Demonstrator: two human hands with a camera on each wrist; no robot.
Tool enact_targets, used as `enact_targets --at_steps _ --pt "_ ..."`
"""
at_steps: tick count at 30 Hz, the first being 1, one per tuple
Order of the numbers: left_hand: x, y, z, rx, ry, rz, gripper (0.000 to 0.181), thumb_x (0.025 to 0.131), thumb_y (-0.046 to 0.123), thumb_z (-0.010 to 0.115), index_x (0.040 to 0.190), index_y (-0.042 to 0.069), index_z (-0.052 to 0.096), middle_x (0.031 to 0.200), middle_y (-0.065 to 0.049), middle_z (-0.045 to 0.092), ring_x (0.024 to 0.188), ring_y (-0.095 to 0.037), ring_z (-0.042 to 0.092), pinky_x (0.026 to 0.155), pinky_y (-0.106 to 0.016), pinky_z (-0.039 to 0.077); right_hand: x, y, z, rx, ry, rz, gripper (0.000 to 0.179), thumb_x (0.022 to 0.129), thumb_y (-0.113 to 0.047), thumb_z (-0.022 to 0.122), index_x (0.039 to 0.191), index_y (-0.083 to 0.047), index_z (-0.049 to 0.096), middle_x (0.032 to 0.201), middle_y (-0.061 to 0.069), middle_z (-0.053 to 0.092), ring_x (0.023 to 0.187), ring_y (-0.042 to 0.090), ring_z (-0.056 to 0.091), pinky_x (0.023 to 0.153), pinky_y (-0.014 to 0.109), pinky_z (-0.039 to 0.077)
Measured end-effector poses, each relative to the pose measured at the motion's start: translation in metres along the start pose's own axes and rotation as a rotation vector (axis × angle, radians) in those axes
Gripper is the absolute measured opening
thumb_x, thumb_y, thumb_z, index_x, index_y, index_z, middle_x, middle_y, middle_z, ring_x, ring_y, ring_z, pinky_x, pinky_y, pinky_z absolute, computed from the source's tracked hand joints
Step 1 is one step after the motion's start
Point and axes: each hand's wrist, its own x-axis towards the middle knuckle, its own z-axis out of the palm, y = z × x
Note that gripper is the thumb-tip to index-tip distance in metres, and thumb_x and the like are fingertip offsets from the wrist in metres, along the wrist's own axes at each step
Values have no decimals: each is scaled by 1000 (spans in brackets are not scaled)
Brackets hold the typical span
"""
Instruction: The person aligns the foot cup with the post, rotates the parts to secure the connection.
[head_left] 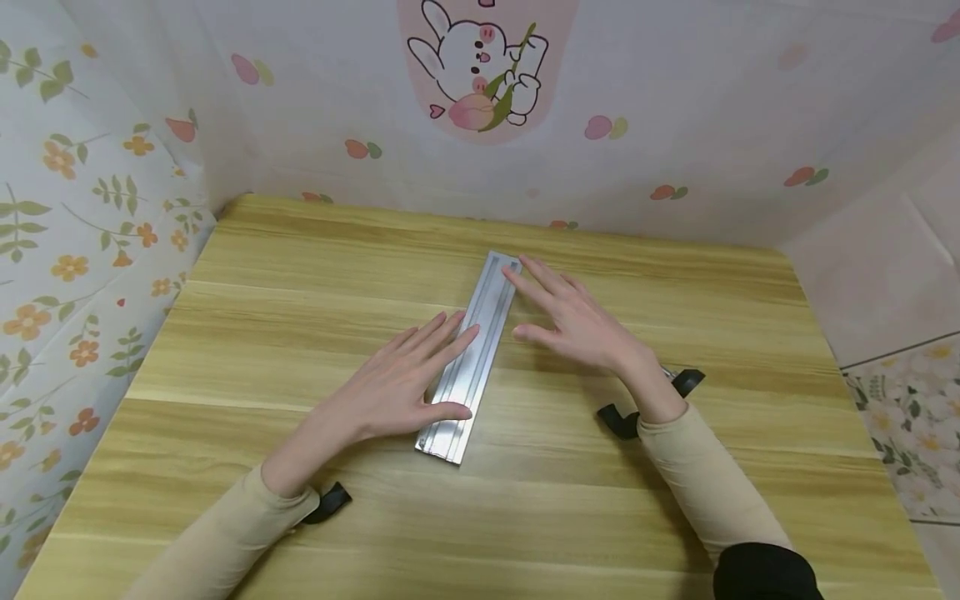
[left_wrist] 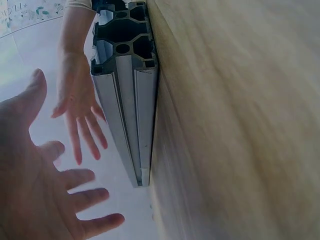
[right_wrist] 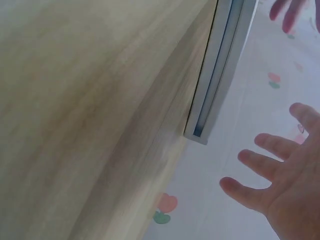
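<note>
A long silver aluminium extrusion profile [head_left: 474,354] with grooves along its length lies at a slant on the table. Its hollow, slotted end [left_wrist: 122,47] faces the left wrist view. My left hand [head_left: 401,379] is over the profile's near left part, fingers spread and straight. From the right, my right hand [head_left: 573,321] reaches toward the far end, fingers extended. Both wrist views show a gap between the hands and the profile. In the right wrist view, the right hand [right_wrist: 285,175] stands apart from the profile [right_wrist: 222,70]. Neither hand holds anything.
The wood-grain table [head_left: 675,517] runs back to a printed cloth wall [head_left: 300,100] with a rabbit picture. A flowered cloth [head_left: 67,275] hangs at the left. Black wrist mounts [head_left: 620,422] stick out beneath the forearms.
</note>
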Motion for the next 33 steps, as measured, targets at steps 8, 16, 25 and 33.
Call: enact_targets --at_steps 8,16,25,33 --pt "0 4 0 -87 -74 -130 102 93 74 51 167 24 1 174 -14 13 161 -32 18 127 -56 27 9 5 3 29 50 8 88 95 -61 60 166 -32 18 173 4 21 156 38 31 121 65 31" --pt "2 5 1 -111 -80 -170 106 90 73 56 167 20 6 173 -15 18 159 -35 25 124 -57 31 23 7 3 31 44 61 93 92 -62 64 166 -27 20 171 9 28 155 37 33 120 63 35" --pt "6 8 3 -102 -76 -220 110 86 75 60 167 22 9 164 -17 39 147 -41 43 111 -61 45 36 9 2 26 0 125 103 88 -71 63 167 -25 13 171 13 25 156 37 31 121 60 34" --pt "11 9 5 -81 -84 -250 111 85 74 64 167 20 12 155 -19 49 139 -39 52 104 -57 51 47 9 2 3 -72 192 115 85 -74 64 166 -10 14 172 17 21 157 39 27 124 59 30"
